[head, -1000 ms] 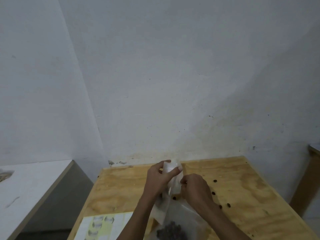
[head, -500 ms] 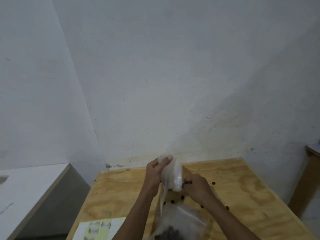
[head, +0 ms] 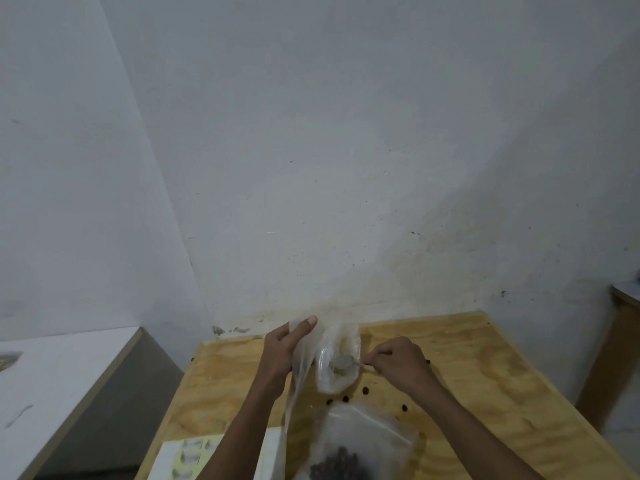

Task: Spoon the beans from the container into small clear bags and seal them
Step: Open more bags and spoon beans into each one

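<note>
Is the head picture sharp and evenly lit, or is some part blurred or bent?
Head view: soft overall; wide-angle lens bends the wall corner and table edges; light is dim and even, no glare; the clear bag between the left hand and right hand looks hazy, its contents unclear.

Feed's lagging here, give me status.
Left hand holds small clear bag up. Right hand pinches spoon inside it. Loose beans on table.

Small bag (head: 337, 365) above table (head: 485, 386), container (head: 360, 445) nearer, loose beans (head: 365, 389) between
</note>
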A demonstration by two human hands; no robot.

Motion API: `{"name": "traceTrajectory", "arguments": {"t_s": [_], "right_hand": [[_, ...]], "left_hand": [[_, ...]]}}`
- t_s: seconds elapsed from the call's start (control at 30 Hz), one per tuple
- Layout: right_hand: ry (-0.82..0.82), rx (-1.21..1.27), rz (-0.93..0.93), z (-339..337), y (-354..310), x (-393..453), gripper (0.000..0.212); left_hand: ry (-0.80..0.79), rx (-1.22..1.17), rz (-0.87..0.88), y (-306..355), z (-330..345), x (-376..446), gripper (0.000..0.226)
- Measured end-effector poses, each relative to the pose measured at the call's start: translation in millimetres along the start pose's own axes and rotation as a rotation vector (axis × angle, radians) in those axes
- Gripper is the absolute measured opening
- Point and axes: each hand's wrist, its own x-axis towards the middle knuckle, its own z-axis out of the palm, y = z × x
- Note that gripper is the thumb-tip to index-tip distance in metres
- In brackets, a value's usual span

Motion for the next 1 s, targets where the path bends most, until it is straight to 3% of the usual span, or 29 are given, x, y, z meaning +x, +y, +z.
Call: {"name": "traceTrajectory", "arguments": {"t_s": [0.1,0.3,0.47,0.53,0.63,0.83,1.0], "right_hand": [[0.004,-0.025,0.0,-7,2,-1,0.023],[0.002,-0.142,-0.033,-2,-1,-5,0.02],[0.015,-0.176,-0.056,13,-19,-12,0.029],[0.017,-0.19,-0.045,13,-28,-13,0.042],[0.033,-0.237,-0.036,9,-35,-12,0.038],[0.134,-0.24,-0.04,6,-31,-5,0.03],[0.08,-0.362,-0.075,11,-34,-9,0.031]], "left_hand": [[0.008,-0.017,-0.008,1,-1,-2,0.031],[0.006,-0.068,-0.156,6,-3,-3,0.069],[-0.07,-0.138,-0.288,17,18,-10,0.053],[-0.038,-0.202,-0.302,19,25,-9,0.052],[0.032,-0.27,-0.297,16,27,-6,0.048],[0.074,-0.451,-0.315,3,5,1,0.067],[0.106,-0.335,-0.339,-5,-4,3,0.076]]}}
